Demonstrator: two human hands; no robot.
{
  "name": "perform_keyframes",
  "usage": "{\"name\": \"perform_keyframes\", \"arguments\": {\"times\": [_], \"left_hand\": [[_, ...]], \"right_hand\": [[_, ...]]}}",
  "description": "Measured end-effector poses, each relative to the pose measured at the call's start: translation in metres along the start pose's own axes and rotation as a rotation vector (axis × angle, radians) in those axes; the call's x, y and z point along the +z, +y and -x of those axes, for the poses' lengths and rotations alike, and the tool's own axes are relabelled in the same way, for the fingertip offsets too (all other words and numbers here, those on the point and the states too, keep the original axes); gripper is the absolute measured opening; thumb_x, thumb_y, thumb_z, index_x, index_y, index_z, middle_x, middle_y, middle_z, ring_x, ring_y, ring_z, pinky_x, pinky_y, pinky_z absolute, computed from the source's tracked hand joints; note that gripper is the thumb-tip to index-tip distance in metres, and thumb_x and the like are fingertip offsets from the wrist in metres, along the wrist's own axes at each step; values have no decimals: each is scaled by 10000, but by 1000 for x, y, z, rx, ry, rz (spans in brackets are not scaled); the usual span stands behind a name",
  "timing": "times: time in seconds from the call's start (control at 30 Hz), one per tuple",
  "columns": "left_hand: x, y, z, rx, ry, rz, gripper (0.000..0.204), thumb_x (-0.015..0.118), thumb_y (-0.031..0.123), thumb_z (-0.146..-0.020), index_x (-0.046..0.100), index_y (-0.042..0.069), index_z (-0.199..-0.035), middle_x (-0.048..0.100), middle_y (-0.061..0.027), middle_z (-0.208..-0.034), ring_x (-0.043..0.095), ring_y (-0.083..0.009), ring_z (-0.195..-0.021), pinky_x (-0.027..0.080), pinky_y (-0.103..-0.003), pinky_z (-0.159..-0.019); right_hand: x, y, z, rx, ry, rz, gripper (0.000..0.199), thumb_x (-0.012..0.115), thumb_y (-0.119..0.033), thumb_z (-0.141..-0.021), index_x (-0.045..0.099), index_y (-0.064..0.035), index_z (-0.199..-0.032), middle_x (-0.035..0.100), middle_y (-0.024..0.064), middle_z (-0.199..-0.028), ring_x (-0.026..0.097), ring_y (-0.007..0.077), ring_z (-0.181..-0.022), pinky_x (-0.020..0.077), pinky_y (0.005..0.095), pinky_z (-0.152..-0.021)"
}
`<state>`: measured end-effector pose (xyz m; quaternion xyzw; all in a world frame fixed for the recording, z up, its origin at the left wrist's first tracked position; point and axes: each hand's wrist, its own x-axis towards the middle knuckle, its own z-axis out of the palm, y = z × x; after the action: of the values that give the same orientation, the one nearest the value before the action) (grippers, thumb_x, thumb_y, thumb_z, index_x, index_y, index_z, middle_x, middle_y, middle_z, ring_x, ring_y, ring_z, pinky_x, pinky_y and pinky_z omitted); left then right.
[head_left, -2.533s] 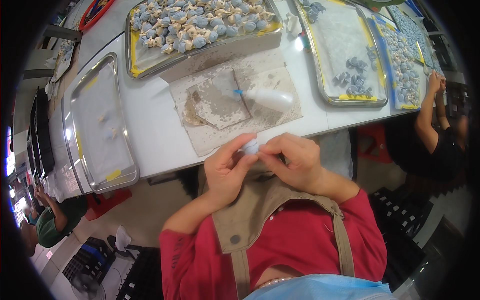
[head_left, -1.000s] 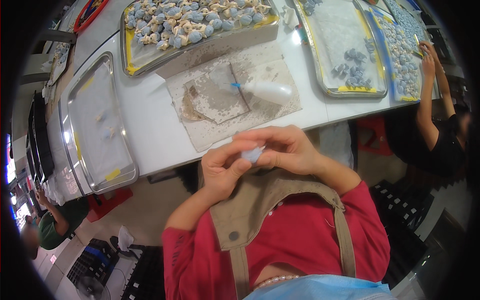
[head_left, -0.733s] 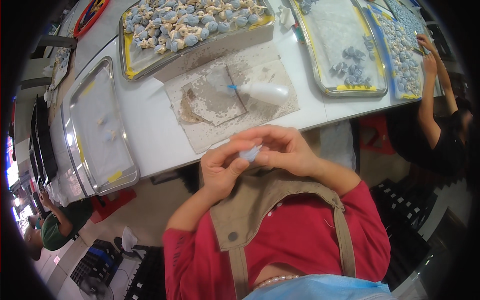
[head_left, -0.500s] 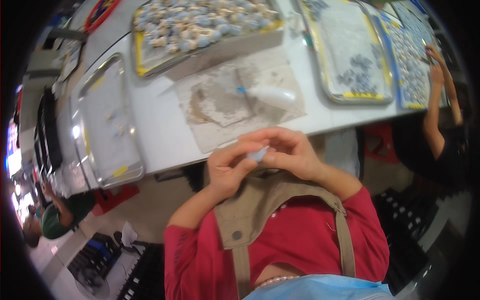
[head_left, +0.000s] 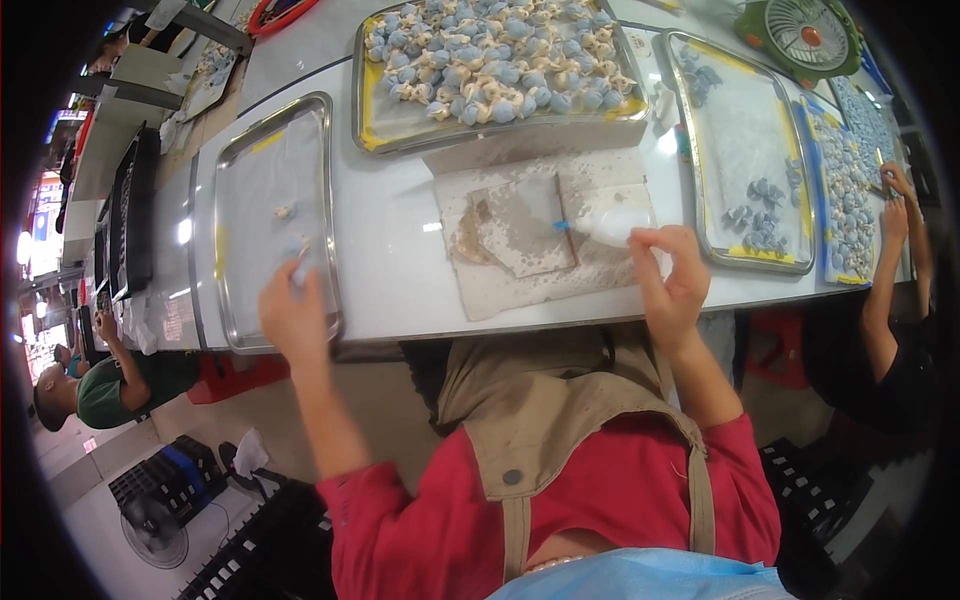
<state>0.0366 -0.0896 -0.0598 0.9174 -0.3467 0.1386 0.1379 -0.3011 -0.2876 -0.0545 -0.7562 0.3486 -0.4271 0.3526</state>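
My left hand [head_left: 297, 310] is over the near end of a metal tray [head_left: 222, 282] on the left, its fingers blurred. Just beyond its fingertips is a small pale-blue and cream piece [head_left: 301, 243]; a cream piece [head_left: 283, 212] lies farther up the tray. Whether the fingers hold anything cannot be made out. My right hand [head_left: 672, 285] is raised at the table's near edge, thumb and index fingertips together in a pinch. It overlaps the base of a white squeeze bottle [head_left: 612, 225] with a blue tip. The bottle lies on stained cardboard [head_left: 500, 292].
Beyond the cardboard stands a tray [head_left: 372, 142] heaped with blue-and-cream pieces. At right, another tray [head_left: 745, 258] holds grey-blue pieces, with a green fan [head_left: 800, 38] behind it. A co-worker's hands [head_left: 895, 195] are at a full tray [head_left: 830, 265]; another person [head_left: 110, 355] is at far left.
My hands have parted from the small pale-blue piece they held together. The left has gone to the left tray, the right toward the bottle. The whole view has shifted.
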Motion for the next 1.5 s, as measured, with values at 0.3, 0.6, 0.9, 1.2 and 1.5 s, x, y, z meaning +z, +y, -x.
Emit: {"name": "perform_keyframes", "arguments": {"times": [0.3, 0.6, 0.9, 1.2, 1.5], "left_hand": [[42, 109, -103, 590, 135, 394, 164, 601, 55, -753, 618, 61, -917, 619, -99, -919, 565, -286, -882, 442, -362, -782], [87, 160, -140, 696, -168, 238, 258, 540, 0, -768, 584, 83, -1009, 564, -123, -976, 572, -304, -868, 469, -402, -726], [83, 129, -128, 563, -64, 379, 255, 555, 15, -782, 560, 56, -1033, 528, -129, -1020, 585, -278, -759, 481, -360, -670], [-14, 156, 28, -66, -789, 1539, 325, 594, 40, -826, 519, -19, -1137, 575, -103, -1083, 602, -132, -825, 470, -224, -681], [-8, 174, 102, -377, -1085, 1695, 344, 562, 1, -841, 459, -8, -1169, 563, -121, -1103, 595, -151, -910, 474, -226, -750]], "right_hand": [[0, 8, -8, -65, 44, 135, 201, 621, 20, -730, 613, -31, -924, 607, 90, -962, 523, 245, -944, 394, 324, -848], [-7, 13, -19, -33, -35, 226, 294, 606, -53, -782, 574, -44, -1074, 564, 117, -1095, 502, 278, -1025, 388, 351, -886], [-8, 24, -23, 6, -275, 237, 386, 664, -133, -746, 556, -55, -1108, 562, 121, -1092, 497, 295, -1027, 406, 358, -847], [-11, 24, -7, 106, -245, 130, 315, 724, -146, -710, 565, -27, -954, 615, 87, -859, 586, 215, -741, 463, 295, -649], [-38, -12, 25, 254, -150, -265, 333, 730, -115, -717, 534, 10, -955, 594, 77, -815, 551, 100, -715, 441, 226, -618]]}}
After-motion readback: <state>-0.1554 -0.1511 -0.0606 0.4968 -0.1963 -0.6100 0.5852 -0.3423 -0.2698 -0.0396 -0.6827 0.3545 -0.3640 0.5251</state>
